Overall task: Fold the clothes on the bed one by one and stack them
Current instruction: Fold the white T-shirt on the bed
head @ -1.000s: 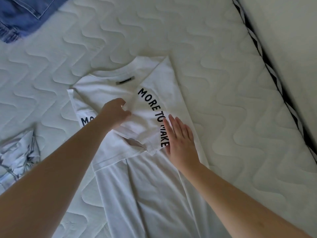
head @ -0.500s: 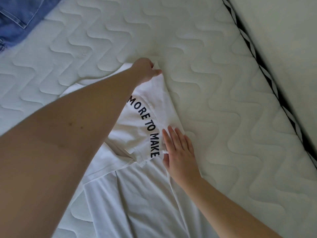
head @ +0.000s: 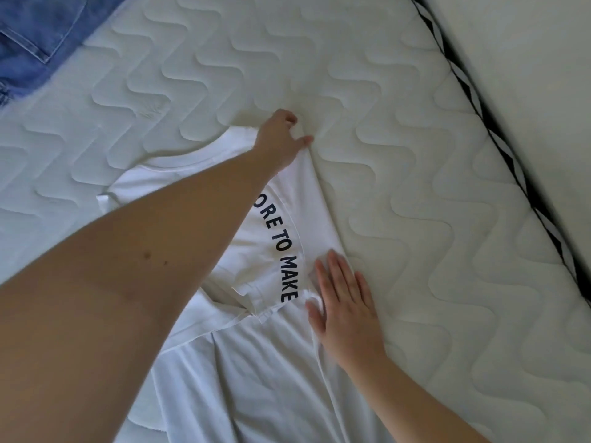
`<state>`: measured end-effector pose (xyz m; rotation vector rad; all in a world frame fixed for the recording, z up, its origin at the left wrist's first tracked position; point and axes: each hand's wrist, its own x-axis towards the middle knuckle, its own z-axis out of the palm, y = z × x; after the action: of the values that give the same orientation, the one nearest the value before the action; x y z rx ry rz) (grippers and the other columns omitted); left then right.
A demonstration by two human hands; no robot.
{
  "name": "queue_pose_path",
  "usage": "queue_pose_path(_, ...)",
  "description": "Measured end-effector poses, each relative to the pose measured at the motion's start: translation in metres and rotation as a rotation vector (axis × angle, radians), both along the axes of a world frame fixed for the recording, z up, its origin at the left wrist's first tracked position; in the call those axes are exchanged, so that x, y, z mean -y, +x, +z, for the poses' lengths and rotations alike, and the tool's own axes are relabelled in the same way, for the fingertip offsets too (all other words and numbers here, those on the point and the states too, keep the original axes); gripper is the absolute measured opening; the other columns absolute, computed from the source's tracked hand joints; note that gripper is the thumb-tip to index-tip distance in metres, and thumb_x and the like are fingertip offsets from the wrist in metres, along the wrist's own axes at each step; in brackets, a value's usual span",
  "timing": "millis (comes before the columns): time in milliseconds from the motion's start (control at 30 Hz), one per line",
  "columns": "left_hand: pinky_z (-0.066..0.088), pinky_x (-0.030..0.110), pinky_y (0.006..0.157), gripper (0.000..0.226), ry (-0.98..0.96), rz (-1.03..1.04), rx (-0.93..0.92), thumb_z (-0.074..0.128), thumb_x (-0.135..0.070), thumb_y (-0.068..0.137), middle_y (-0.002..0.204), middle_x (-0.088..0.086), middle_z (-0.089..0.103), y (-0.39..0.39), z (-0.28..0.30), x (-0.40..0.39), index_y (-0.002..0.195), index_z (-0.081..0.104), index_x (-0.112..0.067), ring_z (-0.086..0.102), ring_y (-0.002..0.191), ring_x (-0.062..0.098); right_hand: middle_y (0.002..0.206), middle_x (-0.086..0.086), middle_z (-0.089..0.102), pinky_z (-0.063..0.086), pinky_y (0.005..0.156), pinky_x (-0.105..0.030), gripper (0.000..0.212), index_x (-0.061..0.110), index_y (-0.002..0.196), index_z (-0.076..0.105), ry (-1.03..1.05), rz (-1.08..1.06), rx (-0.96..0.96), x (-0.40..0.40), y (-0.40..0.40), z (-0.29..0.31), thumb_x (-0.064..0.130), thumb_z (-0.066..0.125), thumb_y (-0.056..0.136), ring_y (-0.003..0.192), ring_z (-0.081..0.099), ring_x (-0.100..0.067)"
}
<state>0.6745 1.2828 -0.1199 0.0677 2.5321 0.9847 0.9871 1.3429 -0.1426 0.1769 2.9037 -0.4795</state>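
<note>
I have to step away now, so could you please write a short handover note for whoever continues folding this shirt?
Left hand: gripping the far corner of the white T-shirt, at the top of the fold.
Right hand: flat, fingers straight, pressing the shirt's right edge beside the folded-in sleeve with the lettering.
The shirt lies spread on the quilted mattress; blue denim garment lies at the far left corner.
Done: both sleeves folded in.
Left: fold the body up, stack it, then fold the denim. No stack is in view yet.
</note>
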Motion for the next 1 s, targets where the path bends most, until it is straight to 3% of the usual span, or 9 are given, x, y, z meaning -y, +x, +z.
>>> queue_pose_path(100,0.037,0.026,0.105,0.066,0.058,-0.097,-0.054,0.071,-0.017,0.089,0.139,0.01,0.049,0.023,0.009,0.01,0.145,0.037,-0.014,0.047,0.128,0.02,0.162,-0.007,0.018,0.026,0.115,-0.045,0.072,0.015,0.152,0.03,0.021,0.034,0.018,-0.002,0.0,0.002,0.054,0.045,0.094,0.149,0.017,-0.02)
queue_pose_path(233,0.034,0.038,0.111,0.052,0.001,-0.158,-0.291,0.058,-0.006,0.091,0.142,0.011,0.047,0.061,0.017,0.039,0.141,0.045,-0.006,0.045,0.132,0.025,0.161,-0.013,0.018,0.017,0.118,-0.045,0.089,0.012,0.153,0.025,-0.058,0.163,0.003,0.004,0.001,0.009,0.072,0.033,0.09,0.15,0.013,-0.026)
queue_pose_path(400,0.041,0.041,0.106,0.043,-0.064,-0.133,-0.473,0.05,0.003,0.09,0.132,0.012,0.057,0.096,0.017,0.122,0.133,0.055,-0.003,0.052,0.125,0.029,0.159,-0.007,0.025,0.016,0.119,-0.042,0.066,0.011,0.152,0.031,-0.181,0.1,-0.1,0.011,-0.029,0.019,0.054,0.021,0.101,0.148,0.021,-0.021)
queue_pose_path(500,0.043,0.043,0.103,0.039,-0.151,-0.046,-0.511,0.052,0.002,0.092,0.128,0.013,0.059,0.095,0.013,0.181,0.13,0.056,-0.004,0.055,0.12,0.032,0.155,-0.008,0.035,0.021,0.118,-0.042,0.058,0.01,0.149,0.036,-0.194,0.054,-0.136,0.014,-0.066,0.019,0.043,0.031,0.101,0.144,0.03,-0.025)
queue_pose_path(600,0.039,0.042,0.105,0.036,-0.239,0.077,-0.495,0.052,-0.007,0.096,0.129,0.016,0.058,0.079,0.008,0.234,0.131,0.055,-0.008,0.052,0.121,0.033,0.155,-0.009,0.035,0.02,0.118,-0.04,0.054,0.011,0.149,0.034,-0.183,0.01,-0.126,0.011,-0.112,0.012,0.029,0.048,0.1,0.144,0.029,-0.029)
queue_pose_path(700,0.04,0.042,0.104,0.035,-0.293,0.245,-0.439,0.052,-0.011,0.095,0.127,0.012,0.058,0.059,0.007,0.28,0.13,0.056,-0.013,0.054,0.117,0.032,0.156,-0.011,0.031,0.016,0.119,-0.04,0.051,0.01,0.149,0.035,-0.161,0.008,-0.103,0.006,-0.163,0.01,0.024,0.047,0.101,0.146,0.025,-0.028)
queue_pose_path(833,0.043,0.034,0.097,0.031,-0.271,0.279,-0.325,0.05,-0.013,0.098,0.123,0.01,0.061,0.042,0.007,0.313,0.129,0.056,-0.015,0.058,0.112,0.025,0.157,-0.011,0.03,0.016,0.119,-0.041,0.048,0.01,0.147,0.039,-0.146,0.043,-0.135,0.001,-0.214,0.009,0.019,0.046,0.101,0.145,0.023,-0.031)
queue_pose_path(1000,0.044,0.024,0.078,0.024,-0.193,0.365,-0.11,0.052,-0.014,0.098,0.115,0.006,0.068,0.016,0.004,0.324,0.119,0.063,-0.017,0.063,0.101,0.021,0.128,-0.022,0.055,0.036,0.105,-0.04,0.041,0.003,0.133,0.05,-0.335,-0.262,-0.172,-0.011,-0.256,0.011,0.012,0.058,0.093,0.12,0.049,-0.037)
